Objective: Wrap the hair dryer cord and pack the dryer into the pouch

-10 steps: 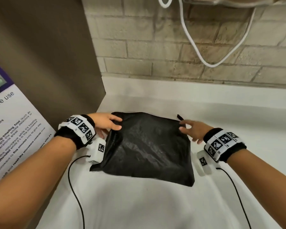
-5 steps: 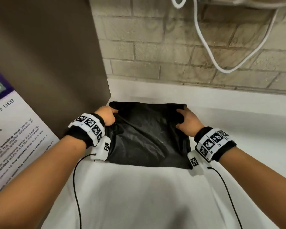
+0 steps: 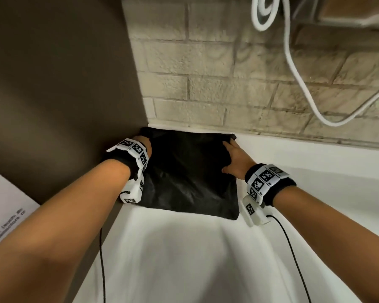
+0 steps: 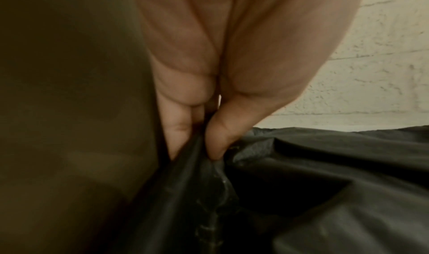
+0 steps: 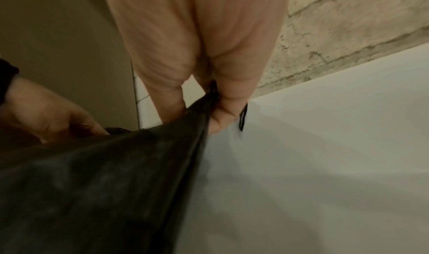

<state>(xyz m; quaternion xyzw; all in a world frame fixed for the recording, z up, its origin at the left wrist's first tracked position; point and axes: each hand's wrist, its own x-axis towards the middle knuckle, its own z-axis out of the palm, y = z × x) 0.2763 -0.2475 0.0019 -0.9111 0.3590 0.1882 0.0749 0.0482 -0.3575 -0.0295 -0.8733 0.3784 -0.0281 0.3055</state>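
Note:
A black fabric pouch (image 3: 190, 173) lies on the white counter, its far edge against the brick wall. My left hand (image 3: 143, 142) pinches the pouch's far left corner between thumb and fingers (image 4: 178, 129). At the far right corner my right hand (image 3: 232, 158) pinches the pouch (image 5: 116, 184) the same way, with a short black cord loop (image 5: 242, 117) hanging beside the thumb. The fabric (image 4: 325, 193) is slack and creased between the hands. No hair dryer shows in any view.
A dark brown panel (image 3: 64, 95) stands close on the left, touching my left wrist. A white cable (image 3: 298, 73) loops down the brick wall at upper right. A printed notice (image 3: 4, 219) hangs at the lower left. White counter (image 3: 184, 259) stretches toward me.
Both hands went from resting by the pouch's far corners to pinching them. The pouch has slid away from me into the corner by the wall.

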